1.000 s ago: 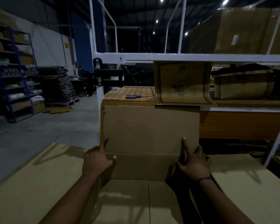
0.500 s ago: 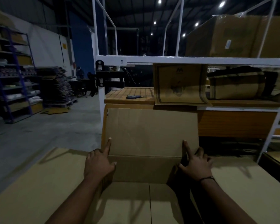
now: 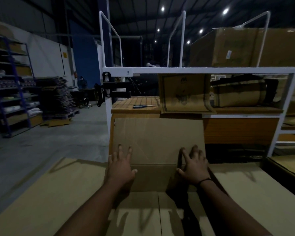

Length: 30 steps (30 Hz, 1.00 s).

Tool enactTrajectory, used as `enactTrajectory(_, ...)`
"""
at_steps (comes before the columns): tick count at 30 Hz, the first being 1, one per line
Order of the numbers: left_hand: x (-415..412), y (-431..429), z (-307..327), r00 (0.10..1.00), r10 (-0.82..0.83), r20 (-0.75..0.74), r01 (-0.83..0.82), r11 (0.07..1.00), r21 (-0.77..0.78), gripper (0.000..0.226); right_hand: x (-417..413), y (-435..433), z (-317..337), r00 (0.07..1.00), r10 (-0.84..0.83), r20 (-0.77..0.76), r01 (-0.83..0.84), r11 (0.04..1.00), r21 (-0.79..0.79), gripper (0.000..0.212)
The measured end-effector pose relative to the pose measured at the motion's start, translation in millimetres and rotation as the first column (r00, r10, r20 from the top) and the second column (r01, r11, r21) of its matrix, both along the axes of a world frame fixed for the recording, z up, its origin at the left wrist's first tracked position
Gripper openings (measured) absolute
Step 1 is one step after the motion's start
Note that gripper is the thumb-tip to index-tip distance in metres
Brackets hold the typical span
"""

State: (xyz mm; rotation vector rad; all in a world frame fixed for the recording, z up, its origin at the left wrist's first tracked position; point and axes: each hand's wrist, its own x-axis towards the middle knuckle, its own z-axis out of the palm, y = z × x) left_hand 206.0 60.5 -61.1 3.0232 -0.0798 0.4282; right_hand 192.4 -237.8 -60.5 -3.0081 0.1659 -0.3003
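Box (image 3: 148,178) dead ahead at 6 o'clock, open at the top. Its far flap (image 3: 158,138) stands upright at 12 o'clock, in front of the wooden panel of the rack (image 3: 177,70). The left flap (image 3: 49,193) lies spread out flat toward 8 o'clock, and the right flap (image 3: 245,188) does the same toward 4 o'clock. Down inside, 2 bottom panels meet along a seam at 6 o'clock.

My left hand (image 3: 120,167) is wide open, fingers straight and fanned. It lies flat on the lower left corner of the far flap, with the thumb pointing to 3 o'clock along the fold. My right hand (image 3: 193,165) mirrors it on the lower right corner: fingers spread, pointing up to 12 o'clock, thumb out toward 9 o'clock on the box's inner wall. A dark band (image 3: 205,181) circles that wrist. Neither hand clasps anything. The light is dim, so I cannot tell whether the right fingertips reach past the flap's edge.

Past the flap at 12 o'clock, a tool (image 3: 144,106) lies on the rack's wooden shelf. A printed carton (image 3: 184,93) stands just beside it at 1 o'clock, and a rolled bundle (image 3: 240,95) lies at 2 o'clock. A stack (image 3: 56,97) of flattened cartons sits at 10 o'clock, with blue shelves (image 3: 10,82) at 9 o'clock.
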Motion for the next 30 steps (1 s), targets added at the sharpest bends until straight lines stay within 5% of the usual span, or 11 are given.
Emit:
enactTrajectory(7,-29,-33,-5,0.993,-0.110,-0.037,0.112,0.990,0.079,0.107,-22,57,4,0.985,0.169,-0.041,-0.171,0.984,-0.040,0.099)
enactTrajectory(17,-120,-45,10,0.994,-0.056,-0.099,0.063,0.996,0.064,0.094,-100,63,18,0.973,0.221,-0.061,-0.220,0.975,0.026,0.094)
enactTrajectory(30,-240,-193,28,0.973,-0.207,-0.097,0.203,0.978,-0.056,0.077,-245,-72,39,0.979,0.184,0.093,-0.190,0.980,0.064,0.080)
